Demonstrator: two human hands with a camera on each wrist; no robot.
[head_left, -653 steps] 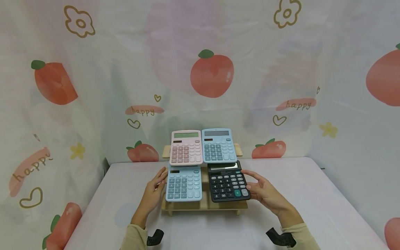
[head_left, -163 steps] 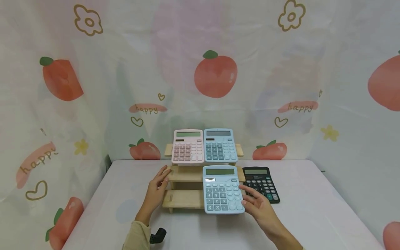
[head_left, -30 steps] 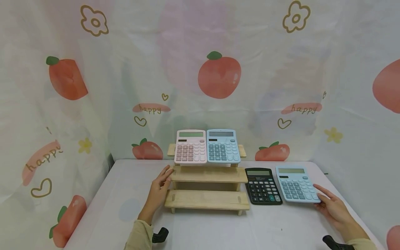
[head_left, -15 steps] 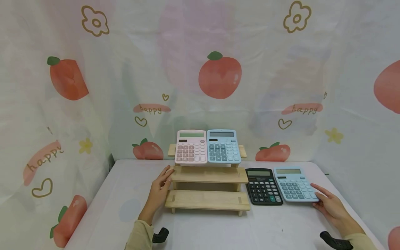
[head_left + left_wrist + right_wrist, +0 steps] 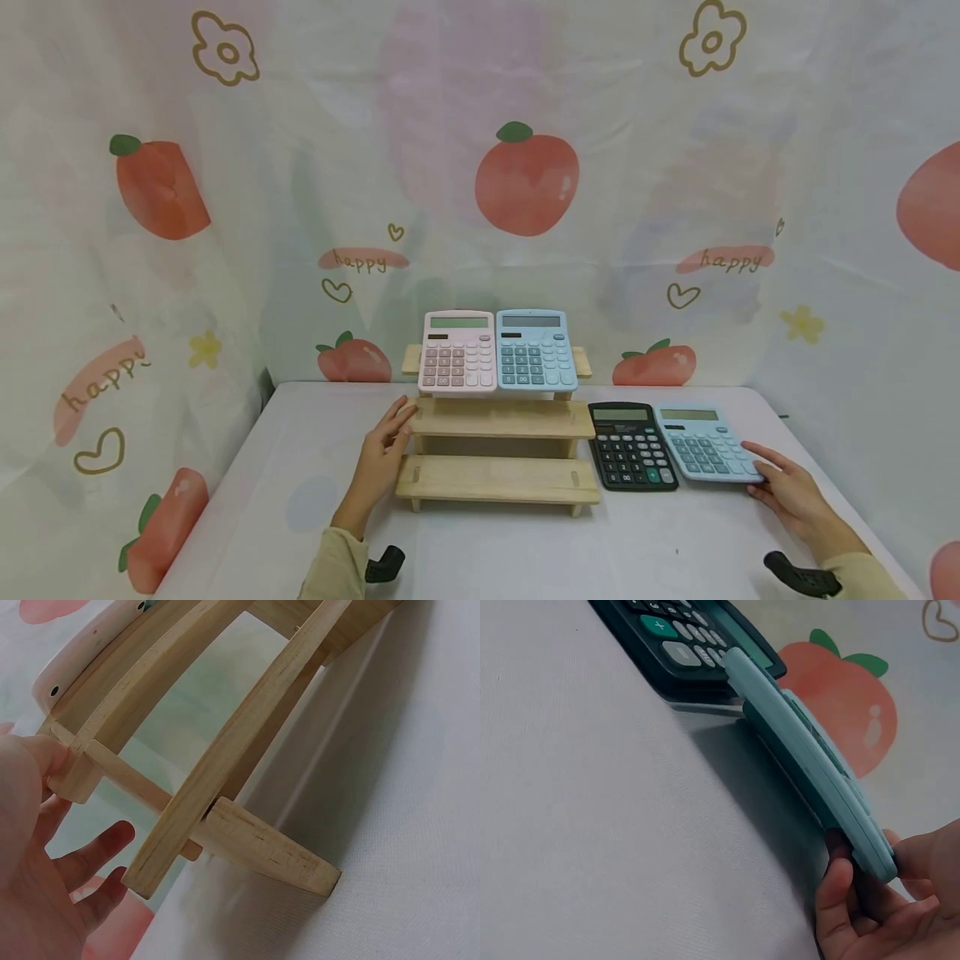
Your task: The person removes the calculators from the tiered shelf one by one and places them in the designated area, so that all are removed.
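Note:
My right hand [image 5: 791, 500] pinches the lower right corner of a light blue calculator [image 5: 802, 750], thumb on one face and fingers beneath. A shadowed gap shows under it in the right wrist view. Its left edge is right beside a black calculator [image 5: 632, 450] lying on the white table. The left hand [image 5: 381, 458] holds the left end of the middle board of a three-tier wooden stand [image 5: 498, 479]; in the left wrist view some of its fingers [image 5: 97, 855] hang free below the board. On the top tier stand a pink calculator [image 5: 457, 354] and another blue calculator [image 5: 535, 354].
The stand's middle and lower boards are bare. A white cloth [image 5: 525, 558] covers the table, and a curtain [image 5: 525, 267] printed with fruit hangs close behind and at both sides. Black straps [image 5: 802, 575] sit near the sleeves.
The black calculator, then the blue one, went from the middle tier to the right of the stand. In the last second the blue one shifted left and lower. The left hand stayed on the stand.

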